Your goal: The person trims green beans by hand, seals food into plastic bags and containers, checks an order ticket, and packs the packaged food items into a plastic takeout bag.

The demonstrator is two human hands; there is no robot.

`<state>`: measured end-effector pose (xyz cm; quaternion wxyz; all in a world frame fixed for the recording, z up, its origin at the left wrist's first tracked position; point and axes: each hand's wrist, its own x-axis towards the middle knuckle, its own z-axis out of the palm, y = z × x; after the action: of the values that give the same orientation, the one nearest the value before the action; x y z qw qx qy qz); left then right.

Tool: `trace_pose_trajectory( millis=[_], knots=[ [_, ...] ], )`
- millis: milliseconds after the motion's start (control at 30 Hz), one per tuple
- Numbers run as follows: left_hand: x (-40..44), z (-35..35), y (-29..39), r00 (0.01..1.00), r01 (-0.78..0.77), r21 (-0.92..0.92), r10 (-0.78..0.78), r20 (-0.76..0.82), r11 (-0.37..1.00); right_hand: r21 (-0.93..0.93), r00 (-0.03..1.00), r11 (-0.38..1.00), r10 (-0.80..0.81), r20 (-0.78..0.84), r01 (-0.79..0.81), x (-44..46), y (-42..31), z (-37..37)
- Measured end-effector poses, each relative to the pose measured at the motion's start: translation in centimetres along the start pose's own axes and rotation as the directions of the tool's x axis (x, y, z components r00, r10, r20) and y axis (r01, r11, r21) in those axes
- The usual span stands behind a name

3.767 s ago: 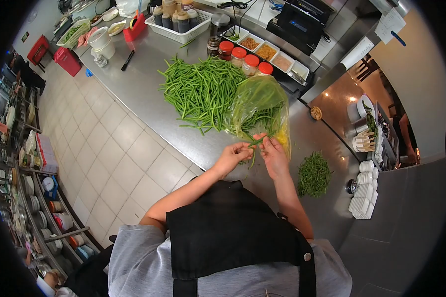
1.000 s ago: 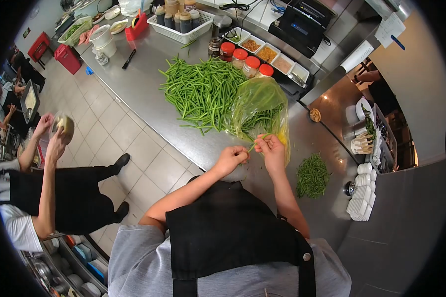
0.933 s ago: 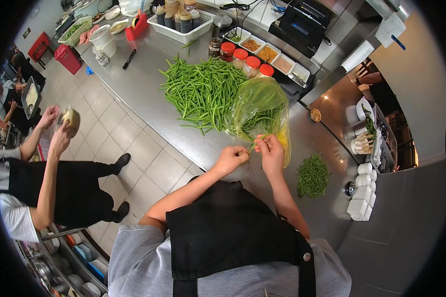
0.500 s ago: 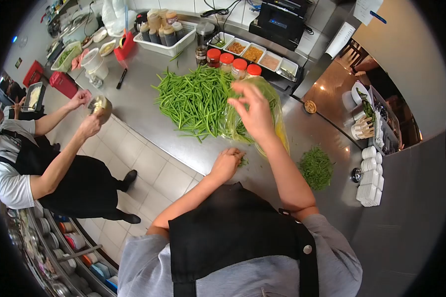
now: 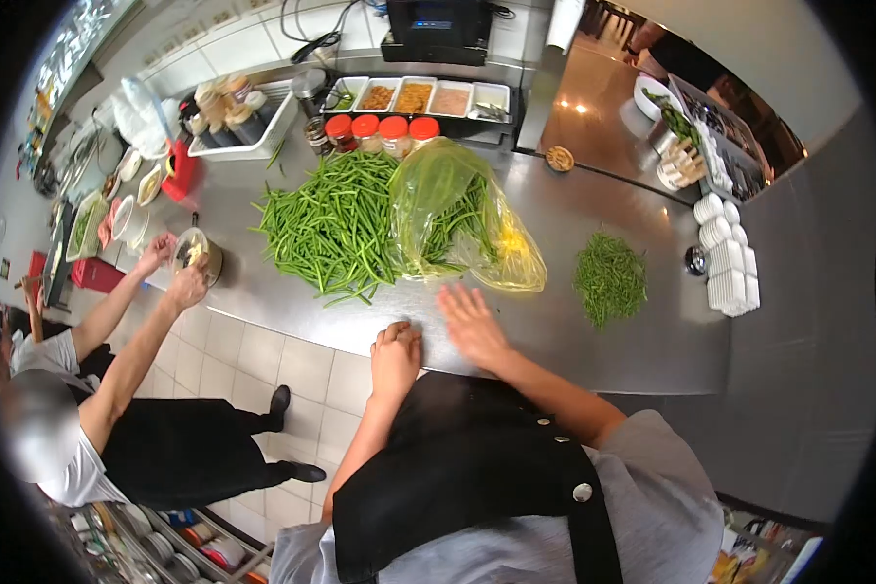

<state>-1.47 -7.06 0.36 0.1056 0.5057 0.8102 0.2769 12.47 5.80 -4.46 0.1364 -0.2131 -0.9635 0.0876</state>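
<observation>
On the steel counter lies a heap of long green beans (image 5: 326,224). A translucent yellow-green bag (image 5: 428,209) with beans in it overlaps the heap's right side. My right hand (image 5: 472,326) is just below the bag, palm down over the counter, fingers spread, holding nothing. Nearer the counter's edge, my left hand (image 5: 396,355) has its fingers curled; what they hold, if anything, is hidden. A smaller pile of thin green pieces (image 5: 609,279) sits to the right, apart from both hands.
Red-lidded jars (image 5: 393,134) and a row of food trays (image 5: 415,95) stand behind the beans. White dishes (image 5: 728,263) are stacked at right. At left a co-worker (image 5: 156,389) holds a bowl (image 5: 200,255) at the counter. A bottle basket (image 5: 273,127) stands back left.
The view has turned. My hands have parted; my right hand rose over the bag and came down below it with fingers spread. The co-worker has come up to the counter with the bowl.
</observation>
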Motion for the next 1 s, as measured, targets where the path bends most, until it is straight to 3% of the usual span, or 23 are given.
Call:
trace_pose_trajectory(
  millis=[67,133,233,300,400,533,600,733,767,867,900,967,1000],
  knots=[
    [-0.5,0.2,-0.6,0.999,-0.032,-0.036,0.033,0.023,0.999,-0.172,0.976,0.974,0.170,0.135,-0.146,-2.4,3.6,-1.8],
    [-1.0,-0.1,-0.7,0.997,-0.066,-0.073,0.069,0.029,0.995,-0.244,0.945,0.923,0.322,0.066,-0.297,-5.1,7.3,-4.5],
    [-1.8,-0.2,-1.8,0.995,-0.086,-0.107,0.091,0.044,0.990,-0.269,0.914,0.875,0.401,-0.063,-0.403,-7.9,10.8,-6.8],
    [-1.9,-0.2,-2.0,0.993,-0.112,-0.145,0.117,0.026,0.983,-0.157,0.868,0.859,0.455,-0.200,-0.487,-8.6,11.0,-8.1],
    [-1.4,-0.7,-1.7,0.994,-0.079,-0.164,0.090,0.061,0.983,-0.043,0.905,0.916,0.384,-0.184,-0.398,-5.1,6.5,-8.4],
    [-0.2,-1.5,-1.0,0.990,-0.139,-0.136,0.142,0.008,0.981,0.242,0.993,0.967,0.095,-0.063,-0.077,0.7,-0.3,-2.9],
    [0.1,-2.7,-0.3,0.988,-0.152,-0.133,0.153,-0.004,0.979,0.267,0.992,0.957,0.123,-0.028,-0.111,1.4,-0.4,-0.2],
    [-1.5,-6.9,-0.6,0.999,-0.006,-0.083,0.003,-0.039,0.997,0.316,0.934,0.880,0.352,0.066,-0.354,-0.6,2.2,-1.3],
    [-2.4,-7.5,-1.2,0.995,0.054,-0.058,-0.059,-0.083,0.997,0.111,0.949,0.943,0.314,0.008,-0.313,-1.8,3.6,-1.6],
    [-5.6,-7.6,-5.3,0.963,0.215,-0.097,-0.227,-0.143,0.972,0.275,0.928,0.910,0.352,-0.124,-0.309,-3.4,6.5,-5.9],
    [-6.7,-7.7,-6.1,0.944,0.251,-0.082,-0.263,-0.198,0.965,0.277,0.941,0.920,0.319,-0.114,-0.278,-2.8,6.7,-7.1],
    [-8.0,-8.2,-6.6,0.908,0.331,-0.107,-0.347,-0.236,0.938,0.383,0.899,0.839,0.436,-0.050,-0.385,-1.5,6.7,-9.1],
    [-8.7,-8.5,-6.8,0.882,0.380,-0.126,-0.400,-0.250,0.916,0.386,0.907,0.843,0.420,-0.040,-0.374,-0.2,6.1,-9.7]
  ],
)
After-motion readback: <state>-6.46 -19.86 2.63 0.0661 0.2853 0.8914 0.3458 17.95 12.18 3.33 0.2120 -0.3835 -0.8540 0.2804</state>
